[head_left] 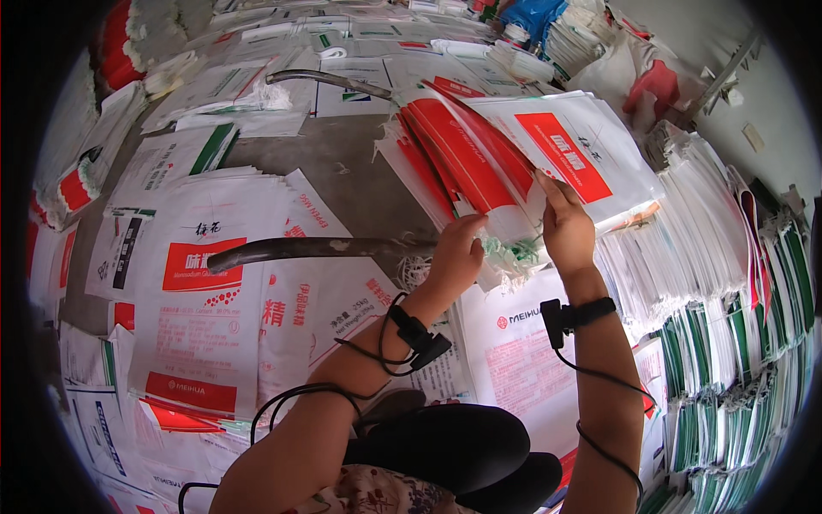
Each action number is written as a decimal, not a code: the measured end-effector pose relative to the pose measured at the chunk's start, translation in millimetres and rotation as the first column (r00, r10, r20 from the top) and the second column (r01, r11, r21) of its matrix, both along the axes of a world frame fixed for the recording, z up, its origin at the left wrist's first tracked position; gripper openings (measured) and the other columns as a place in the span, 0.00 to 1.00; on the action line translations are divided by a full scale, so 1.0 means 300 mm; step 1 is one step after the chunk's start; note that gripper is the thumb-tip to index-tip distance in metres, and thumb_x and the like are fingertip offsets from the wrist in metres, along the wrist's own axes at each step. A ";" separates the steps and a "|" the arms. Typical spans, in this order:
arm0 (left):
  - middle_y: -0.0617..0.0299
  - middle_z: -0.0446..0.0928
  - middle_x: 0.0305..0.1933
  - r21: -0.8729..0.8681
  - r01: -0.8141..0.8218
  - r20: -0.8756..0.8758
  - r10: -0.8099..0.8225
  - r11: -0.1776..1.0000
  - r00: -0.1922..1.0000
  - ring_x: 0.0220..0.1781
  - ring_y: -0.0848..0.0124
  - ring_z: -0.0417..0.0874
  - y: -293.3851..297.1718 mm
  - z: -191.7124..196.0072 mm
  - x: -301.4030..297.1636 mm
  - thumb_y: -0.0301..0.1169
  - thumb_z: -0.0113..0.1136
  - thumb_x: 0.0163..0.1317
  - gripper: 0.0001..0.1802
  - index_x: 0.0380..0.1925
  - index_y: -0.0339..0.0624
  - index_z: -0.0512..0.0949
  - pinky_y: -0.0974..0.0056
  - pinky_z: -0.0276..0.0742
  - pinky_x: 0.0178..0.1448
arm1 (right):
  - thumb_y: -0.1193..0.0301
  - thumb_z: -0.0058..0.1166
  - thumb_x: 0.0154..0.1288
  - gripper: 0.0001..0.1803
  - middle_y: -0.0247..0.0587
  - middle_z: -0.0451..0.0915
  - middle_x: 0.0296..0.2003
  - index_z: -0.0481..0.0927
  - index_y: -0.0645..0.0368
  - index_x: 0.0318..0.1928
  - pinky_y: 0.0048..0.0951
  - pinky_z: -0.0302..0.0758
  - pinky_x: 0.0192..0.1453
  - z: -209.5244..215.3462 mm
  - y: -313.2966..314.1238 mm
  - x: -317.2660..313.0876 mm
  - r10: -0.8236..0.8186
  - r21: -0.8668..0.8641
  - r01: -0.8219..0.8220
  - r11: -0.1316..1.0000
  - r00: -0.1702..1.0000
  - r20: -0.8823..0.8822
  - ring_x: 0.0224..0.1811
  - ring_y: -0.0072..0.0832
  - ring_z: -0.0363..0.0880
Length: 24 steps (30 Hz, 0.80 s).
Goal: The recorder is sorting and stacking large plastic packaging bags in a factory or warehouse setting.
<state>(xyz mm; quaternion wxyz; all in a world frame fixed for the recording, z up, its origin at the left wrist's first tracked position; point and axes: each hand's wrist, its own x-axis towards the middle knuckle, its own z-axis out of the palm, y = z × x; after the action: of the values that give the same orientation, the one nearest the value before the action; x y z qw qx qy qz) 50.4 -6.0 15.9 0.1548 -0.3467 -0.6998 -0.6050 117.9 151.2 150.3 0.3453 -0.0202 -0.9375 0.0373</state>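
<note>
A stack of flat red-and-white woven sacks [467, 146] lies in front of me, its upper layers lifted and folded back along the left side. My left hand [458, 254] is closed at the near left corner of the stack, fingertips pinching a sack's edge. With thumb and fingers together, my right hand [567, 224] grips the near edge of the top white sack with a red panel [623, 190]. Frayed white and green threads [511, 254] hang between the two hands. Both wrists wear black straps with cables.
A dark curved bar [317, 248] crosses left of my left hand; another bar [330, 79] lies farther off. Flat sacks [201, 300] are piled at left. Tall sack bundles [685, 265] stand at right, beside a wall [762, 94]. Grey floor [342, 163] shows between piles.
</note>
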 end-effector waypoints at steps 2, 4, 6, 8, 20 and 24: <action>0.48 0.77 0.57 0.016 0.039 0.050 -0.040 0.999 0.998 0.59 0.52 0.77 0.002 0.007 -0.009 0.20 0.55 0.60 0.23 0.57 0.38 0.75 0.55 0.73 0.63 | 0.79 0.48 0.67 0.27 0.45 0.82 0.49 0.74 0.40 0.64 0.42 0.81 0.48 0.001 -0.005 -0.005 0.019 0.003 -0.019 1.000 1.000 -0.018 0.45 0.47 0.83; 0.48 0.77 0.58 0.027 0.065 0.086 -0.067 0.997 0.994 0.60 0.52 0.77 -0.002 0.019 -0.006 0.20 0.55 0.60 0.24 0.59 0.39 0.74 0.55 0.72 0.64 | 0.77 0.48 0.69 0.24 0.49 0.81 0.51 0.76 0.43 0.63 0.42 0.80 0.52 -0.001 -0.007 -0.005 -0.040 -0.159 0.047 0.986 0.998 0.050 0.48 0.47 0.82; 0.49 0.77 0.59 0.043 0.095 0.120 -0.099 0.995 0.988 0.60 0.52 0.76 -0.001 0.036 0.003 0.21 0.56 0.60 0.26 0.60 0.40 0.74 0.55 0.71 0.65 | 0.77 0.47 0.69 0.23 0.50 0.81 0.51 0.76 0.44 0.62 0.42 0.80 0.53 -0.014 0.021 -0.011 -0.054 -0.189 0.061 0.980 0.998 0.042 0.49 0.47 0.82; 0.49 0.75 0.62 0.021 0.082 0.105 -0.084 0.996 0.991 0.63 0.52 0.74 0.009 0.057 0.016 0.21 0.56 0.60 0.28 0.63 0.43 0.73 0.55 0.68 0.68 | 0.76 0.47 0.70 0.22 0.52 0.81 0.52 0.77 0.45 0.62 0.41 0.79 0.54 -0.025 0.064 -0.011 -0.073 -0.216 0.079 0.973 0.997 0.034 0.51 0.47 0.82; 0.40 0.73 0.60 0.132 0.149 0.086 -0.161 0.980 0.983 0.63 0.47 0.73 0.096 0.100 -0.004 0.17 0.50 0.60 0.34 0.70 0.41 0.63 0.52 0.68 0.68 | 0.78 0.46 0.70 0.22 0.53 0.80 0.54 0.77 0.50 0.62 0.37 0.77 0.57 -0.046 0.093 -0.028 0.062 -0.329 -0.085 0.941 0.995 -0.081 0.54 0.46 0.81; 0.40 0.73 0.59 0.136 0.139 0.092 -0.152 0.981 0.984 0.62 0.47 0.73 0.101 0.105 0.000 0.17 0.50 0.60 0.34 0.69 0.42 0.64 0.52 0.68 0.67 | 0.78 0.46 0.70 0.22 0.53 0.80 0.55 0.77 0.51 0.62 0.36 0.76 0.59 -0.047 0.091 -0.025 -0.010 -0.489 0.022 0.872 1.000 0.028 0.55 0.46 0.80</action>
<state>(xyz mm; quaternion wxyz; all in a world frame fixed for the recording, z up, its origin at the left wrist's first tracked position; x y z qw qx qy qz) 50.3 24.2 47.2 0.0960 -0.3548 -0.6389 -0.6758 110.3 178.5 136.3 0.3176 -0.1151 -0.9016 0.2701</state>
